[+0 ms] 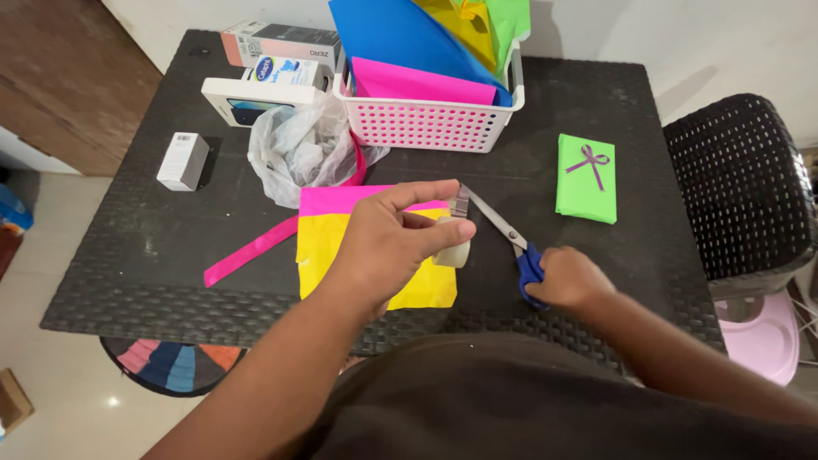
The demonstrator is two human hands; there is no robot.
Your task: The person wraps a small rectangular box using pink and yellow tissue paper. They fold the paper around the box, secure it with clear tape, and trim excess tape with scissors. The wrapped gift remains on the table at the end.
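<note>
Head view, looking down over my forearms at a dark woven table (153, 255). My left hand (388, 247) is raised above the table with fingers curled, gripping a roll of clear tape (454, 251) between thumb and fingers; a short strip of tape (460, 203) is drawn up from the roll and pinched at my fingertips. My right hand (569, 278) is closed around the blue handles of a pair of scissors (511, 243), whose blades point up and to the left, their tips meeting the drawn strip just beside my left thumb. Directly beneath my left hand lies a yellow sheet of paper (319, 247), overlapped along its far edge by a pink sheet (336, 199); a narrow pink strip (251, 250) runs diagonally off to the left of them. Beyond the sheets sits a crumpled clear plastic bag (294, 153), and behind it a white perforated basket (430, 123) holding upright blue, pink, yellow and green papers. Left of the basket lie several white boxes (256, 89), with a small grey box (182, 160) standing apart nearer the table's left edge. To the right, well apart from the scissors, rests a parcel wrapped in green paper (586, 183) with a purple ribbon bow. A dark woven chair (741, 187) stands at the table's right side.
</note>
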